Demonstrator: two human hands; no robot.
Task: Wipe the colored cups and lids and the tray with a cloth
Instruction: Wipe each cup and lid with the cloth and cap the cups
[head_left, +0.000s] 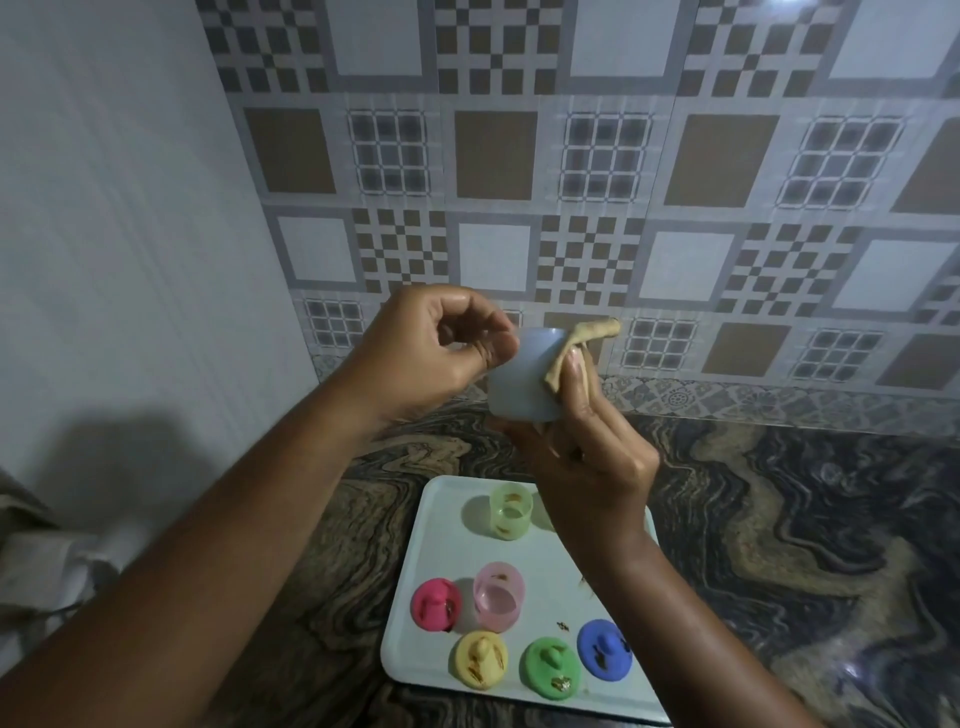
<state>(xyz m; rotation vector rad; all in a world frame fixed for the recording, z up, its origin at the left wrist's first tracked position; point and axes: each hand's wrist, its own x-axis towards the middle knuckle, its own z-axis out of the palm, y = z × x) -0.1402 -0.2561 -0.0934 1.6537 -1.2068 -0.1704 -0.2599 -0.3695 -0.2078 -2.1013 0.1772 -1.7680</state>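
1. Pale blue plastic cup (522, 379), held up in the air over the far end of the white tray (415, 577), with the tiled wall (675, 182) behind it.
2. The left hand (436, 348) is curled, thumb and fingers pinching the cup's left side near the rim.
3. The right hand (592, 457) cradles the cup from below, its thumb pressing a beige cloth (597, 332) against the cup's right wall.
4. On the tray stand a green cup (511, 512) at the far end and a pink cup (498, 595) mid-tray.
5. A pink lid (436, 605) lies just left of the pink cup. A yellow lid (480, 660), green lid (550, 665) and blue lid (602, 649) lie along the near edge, with brownish specks on them.
6. The tray lies on a dark marbled surface (779, 519).
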